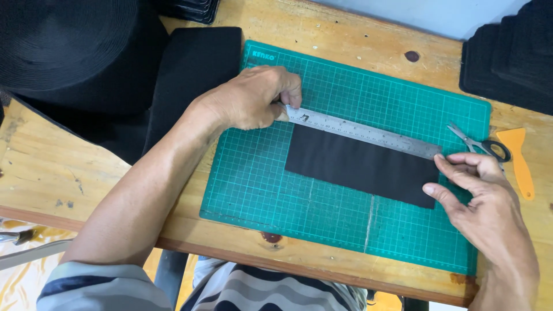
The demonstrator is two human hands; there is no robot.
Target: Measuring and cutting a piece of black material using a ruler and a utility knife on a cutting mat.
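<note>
Black rectangular fabric strip [360, 167], centre frame: uncut, steel ruler [363, 132] aligned; left hand [253, 98] pinching ruler end, right hand [478, 184] fingertips pressing strip.

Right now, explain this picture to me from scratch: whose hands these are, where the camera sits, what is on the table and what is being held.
There is one picture, taken by a camera worn on a person's head and looking down, so both hands belong to that person. No machine is involved.

The wooden table carries a green cutting mat printed with a grid. On the mat lies a rectangular piece of black fabric, and a steel ruler lies along its far edge.

The left hand presses down on the ruler's left end. The right hand rests its fingertips on the ruler's right end and the right edge of the fabric. Neither hand lifts anything.

Just beyond the right hand lie scissors with black handles and an orange plastic scraper. A large roll of black webbing sits at far left, and stacked black pieces at far right.
</note>
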